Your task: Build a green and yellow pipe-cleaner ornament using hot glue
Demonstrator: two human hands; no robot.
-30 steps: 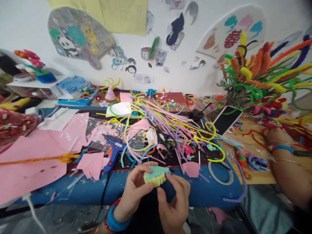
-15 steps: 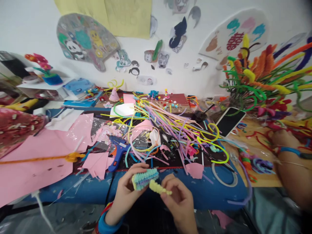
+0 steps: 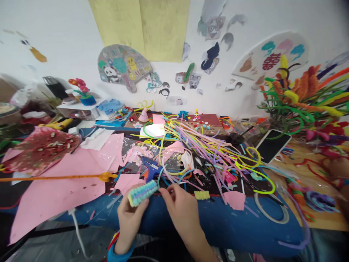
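Observation:
My left hand [image 3: 131,214] is wrapped around a fuzzy ridged block of coiled pipe cleaner [image 3: 143,193], striped teal and purple with a yellow end. It is held tilted, just above the table's front edge. My right hand [image 3: 181,209] is beside the block's right end, thumb and forefinger pinched together; what lies between them is too small to make out. A short coiled yellow pipe cleaner piece [image 3: 202,195] lies on the table to the right of my right hand. Behind the block lies a blue hot glue gun [image 3: 151,169], partly hidden.
Loose pipe cleaners [image 3: 201,140] cover the mat's middle. Pink sheets [image 3: 65,182] lie left, with a long orange stem [image 3: 54,178] across them. A phone [image 3: 273,146] leans near a bunch of pipe cleaner flowers [image 3: 302,94] at right. Another person's hand [image 3: 339,173] shows at the right edge.
The yellow coiled piece has left my right hand and now lies on the table. My left hand has turned the striped block lengthwise, and my right hand has come to its end. The view has swung left.

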